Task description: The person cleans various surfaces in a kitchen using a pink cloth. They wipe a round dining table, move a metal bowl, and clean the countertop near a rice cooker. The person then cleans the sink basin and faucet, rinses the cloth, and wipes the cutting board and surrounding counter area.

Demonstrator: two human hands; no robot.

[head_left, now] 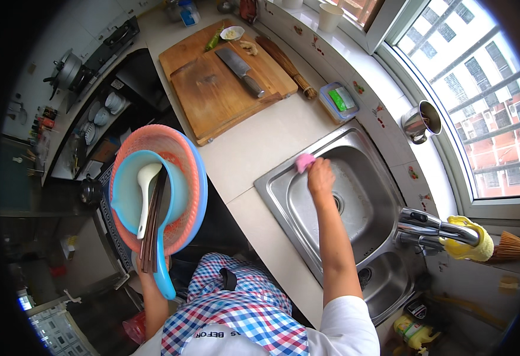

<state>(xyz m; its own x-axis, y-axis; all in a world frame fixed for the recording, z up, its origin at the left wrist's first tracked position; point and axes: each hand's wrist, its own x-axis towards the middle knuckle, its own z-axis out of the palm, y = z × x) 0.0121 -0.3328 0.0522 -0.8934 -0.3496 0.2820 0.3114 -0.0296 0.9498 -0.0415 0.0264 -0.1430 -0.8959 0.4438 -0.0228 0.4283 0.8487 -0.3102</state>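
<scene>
My right hand grips a crumpled pink cloth against the near-left rim of the stainless steel sink. To the left of the counter, my left hand holds up a nested stack by its near side; its fingers are mostly hidden beneath. The stack has a blue basin outermost, then a coral plastic colander. Inside sits a light-blue long-handled ladle. A white spoon and several dark chopsticks lean in that ladle.
A cleaver lies on wooden cutting boards, near a green pepper and a small white dish. A lidded container stands behind the sink. The faucet carries a yellow cloth. A smaller basin adjoins the sink.
</scene>
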